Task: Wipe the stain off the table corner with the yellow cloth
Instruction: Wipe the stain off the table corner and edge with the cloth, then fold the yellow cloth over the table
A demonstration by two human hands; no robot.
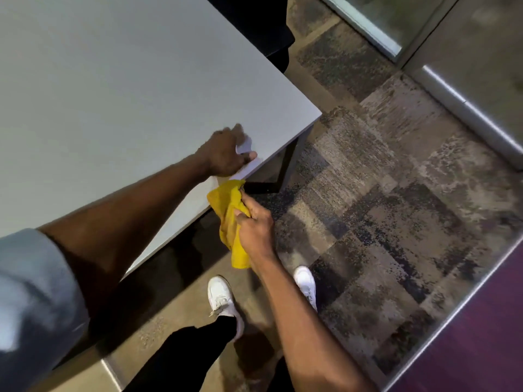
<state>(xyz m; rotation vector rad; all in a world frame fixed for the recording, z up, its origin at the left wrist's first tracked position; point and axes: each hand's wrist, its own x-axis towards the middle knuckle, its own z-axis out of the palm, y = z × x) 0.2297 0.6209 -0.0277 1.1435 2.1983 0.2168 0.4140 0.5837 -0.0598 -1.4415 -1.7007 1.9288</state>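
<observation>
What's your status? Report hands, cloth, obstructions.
Right hand grips yellow cloth, beside table edge, not yet on top. Left hand rests near corner, grip blurred. Nothing blocking.

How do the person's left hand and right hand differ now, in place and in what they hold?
The left hand rests on the table near its corner; the right hand is off the table, beside its edge. The right hand grips the yellow cloth; the left hand holds no cloth, and only an unclear pale patch shows by its fingers. Both are bare.

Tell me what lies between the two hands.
Head view: the table edge and the bunched top of the yellow cloth the right hand grips.
</observation>
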